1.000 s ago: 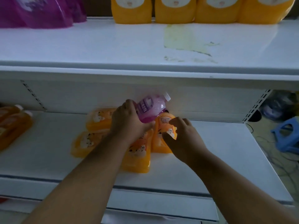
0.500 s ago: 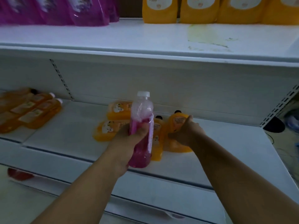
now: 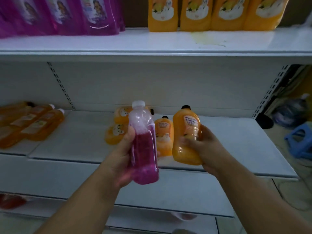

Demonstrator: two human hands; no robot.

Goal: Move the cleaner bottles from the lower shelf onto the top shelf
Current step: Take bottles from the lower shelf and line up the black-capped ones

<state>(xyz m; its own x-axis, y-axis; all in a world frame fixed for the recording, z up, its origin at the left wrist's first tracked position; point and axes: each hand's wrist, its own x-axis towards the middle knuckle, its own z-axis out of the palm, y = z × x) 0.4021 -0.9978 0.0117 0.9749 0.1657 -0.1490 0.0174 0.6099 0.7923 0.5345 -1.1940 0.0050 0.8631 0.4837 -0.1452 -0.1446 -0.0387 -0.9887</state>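
Observation:
My left hand (image 3: 121,159) grips a pink bottle (image 3: 143,146) with a white cap, held upright in front of the lower shelf (image 3: 236,149). My right hand (image 3: 204,149) grips an orange bottle (image 3: 186,137) with a black cap, lifted off that shelf and tilted slightly. Behind them, three orange bottles (image 3: 163,137) lie on the lower shelf. The top shelf (image 3: 152,43) above carries purple pouches (image 3: 67,16) on the left and orange bottles (image 3: 211,12) on the right.
Several slim orange bottles (image 3: 32,125) lie at the lower shelf's left end. A yellowish stain (image 3: 207,39) marks the top shelf in front of the orange row. A blue stool (image 3: 298,142) and cables sit on the floor to the right. Something red (image 3: 11,200) lies below left.
My left hand lifted the pink bottle off the pile and turned it upright. My right hand closed on an orange bottle and raised it from the lower shelf. The view tilted upward.

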